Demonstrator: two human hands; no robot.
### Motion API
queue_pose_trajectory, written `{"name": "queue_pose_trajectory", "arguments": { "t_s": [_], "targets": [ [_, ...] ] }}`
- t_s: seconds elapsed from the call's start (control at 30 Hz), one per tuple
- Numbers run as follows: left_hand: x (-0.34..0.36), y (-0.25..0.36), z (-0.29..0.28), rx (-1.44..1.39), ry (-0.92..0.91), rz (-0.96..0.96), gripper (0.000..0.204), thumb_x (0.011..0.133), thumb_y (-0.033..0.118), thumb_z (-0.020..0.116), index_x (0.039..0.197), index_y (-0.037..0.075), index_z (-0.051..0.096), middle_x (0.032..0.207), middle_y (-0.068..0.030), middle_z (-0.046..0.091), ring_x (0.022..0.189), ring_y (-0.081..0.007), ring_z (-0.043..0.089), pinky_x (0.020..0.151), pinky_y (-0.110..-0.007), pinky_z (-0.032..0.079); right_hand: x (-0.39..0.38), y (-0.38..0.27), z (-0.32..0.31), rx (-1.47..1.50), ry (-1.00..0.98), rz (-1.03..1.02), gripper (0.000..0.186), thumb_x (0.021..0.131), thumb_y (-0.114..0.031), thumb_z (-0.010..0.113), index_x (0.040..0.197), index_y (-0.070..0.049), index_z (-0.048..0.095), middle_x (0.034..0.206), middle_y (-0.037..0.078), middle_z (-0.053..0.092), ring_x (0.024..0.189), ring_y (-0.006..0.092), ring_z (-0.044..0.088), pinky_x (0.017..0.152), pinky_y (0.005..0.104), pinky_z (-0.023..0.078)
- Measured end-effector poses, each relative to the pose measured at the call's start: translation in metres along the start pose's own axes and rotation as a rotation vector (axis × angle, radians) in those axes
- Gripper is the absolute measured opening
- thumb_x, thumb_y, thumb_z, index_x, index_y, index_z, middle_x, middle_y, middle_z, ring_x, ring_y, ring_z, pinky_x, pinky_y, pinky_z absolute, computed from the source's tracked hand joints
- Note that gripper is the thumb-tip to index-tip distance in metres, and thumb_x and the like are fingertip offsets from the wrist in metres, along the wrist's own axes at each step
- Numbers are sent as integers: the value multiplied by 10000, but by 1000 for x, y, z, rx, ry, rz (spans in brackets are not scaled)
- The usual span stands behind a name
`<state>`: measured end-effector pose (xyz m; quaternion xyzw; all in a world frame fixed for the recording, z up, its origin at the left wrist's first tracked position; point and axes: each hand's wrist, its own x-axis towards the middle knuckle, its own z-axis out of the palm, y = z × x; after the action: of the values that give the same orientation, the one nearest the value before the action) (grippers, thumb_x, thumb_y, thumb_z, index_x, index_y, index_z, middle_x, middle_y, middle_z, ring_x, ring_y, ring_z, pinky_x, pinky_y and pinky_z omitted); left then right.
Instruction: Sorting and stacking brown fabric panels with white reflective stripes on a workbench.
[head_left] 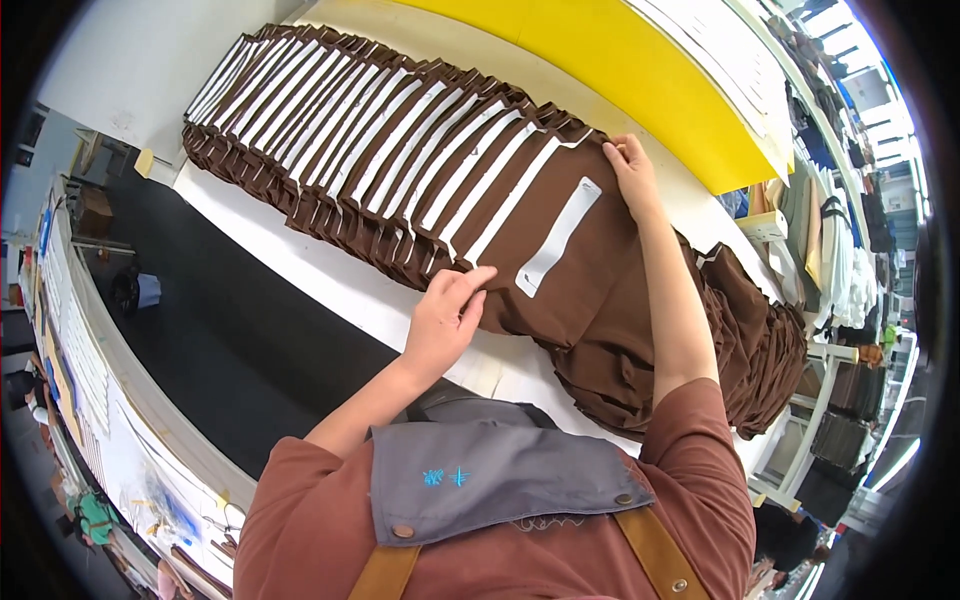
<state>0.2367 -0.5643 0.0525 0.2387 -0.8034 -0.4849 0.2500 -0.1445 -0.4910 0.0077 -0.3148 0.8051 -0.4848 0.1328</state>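
Note:
A long row of overlapping brown fabric pieces (pixel 330 208) runs from the far left toward me, with white strips showing along it. The nearest brown fabric piece (pixel 567 185) lies flat on top, and one white strip (pixel 558 238) sits on it, slightly askew. At that piece's far edge, my right hand (pixel 632 175) is closed, its fingertips pinching the fabric. My left hand (pixel 447 312) rests by the near edge, index finger stretched over the cloth and thumb apart from it, holding nothing that I can see.
More brown fabric (pixel 745 345) is heaped in folds at the right, partly behind my right forearm. A yellow panel (pixel 600 75) borders the white table (pixel 335 268) on the far side. Beyond the near edge lies a black surface (pixel 235 320). Garments hang on a rack (pixel 835 240) at right.

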Motion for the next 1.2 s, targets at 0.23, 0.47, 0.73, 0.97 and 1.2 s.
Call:
{"name": "queue_pose_trajectory", "arguments": {
  "t_s": [0.23, 0.47, 0.73, 0.97, 1.2],
  "targets": [
    [3, -13, 0, 20, 0, 3, 233, 886, 28, 654, 1117, 45, 680, 921, -84, 599, 649, -165, 568, 581, -281, 470, 12, -23, 2, 17, -42, 32, 227, 952, -259, 647, 1051, -63, 591, 792, 9, 584, 743, 93, 526, 701, 255, 443],
    [6, -20, 2, 25, -19, 1, 252, 879, 34, 666, 1131, 37, 679, 931, -91, 611, 690, -183, 595, 608, -292, 487, 16, -14, 12, -148, -23, 29, 262, 936, -295, 658, 1043, -62, 602, 788, 48, 604, 763, 136, 555, 710, 280, 455],
    [9, -26, 5, 141, -28, -17, 264, 894, 83, 666, 1158, 92, 671, 967, -101, 607, 743, -259, 636, 655, -359, 527, 32, -17, 24, -374, -113, -54, 348, 935, -397, 625, 1123, -104, 620, 1030, 130, 704, 966, 268, 658, 840, 347, 504],
    [7, -14, 13, 353, -50, 20, 296, 920, 224, 661, 1167, 62, 640, 1017, -104, 576, 725, -294, 643, 605, -399, 537, 6, 18, -70, -327, -24, -49, 502, 947, -481, 580, 1267, -95, 595, 1105, 140, 700, 1033, 274, 660, 882, 364, 500],
    [-10, -4, 33, 663, 52, 33, 368, 951, 344, 608, 1225, 98, 606, 1135, -112, 548, 790, -327, 664, 634, -427, 548, -79, 50, -131, -800, -318, -1, 505, 850, -566, 641, 1044, -106, 718, 966, 137, 720, 941, 332, 674, 832, 426, 522]
  ]
}}
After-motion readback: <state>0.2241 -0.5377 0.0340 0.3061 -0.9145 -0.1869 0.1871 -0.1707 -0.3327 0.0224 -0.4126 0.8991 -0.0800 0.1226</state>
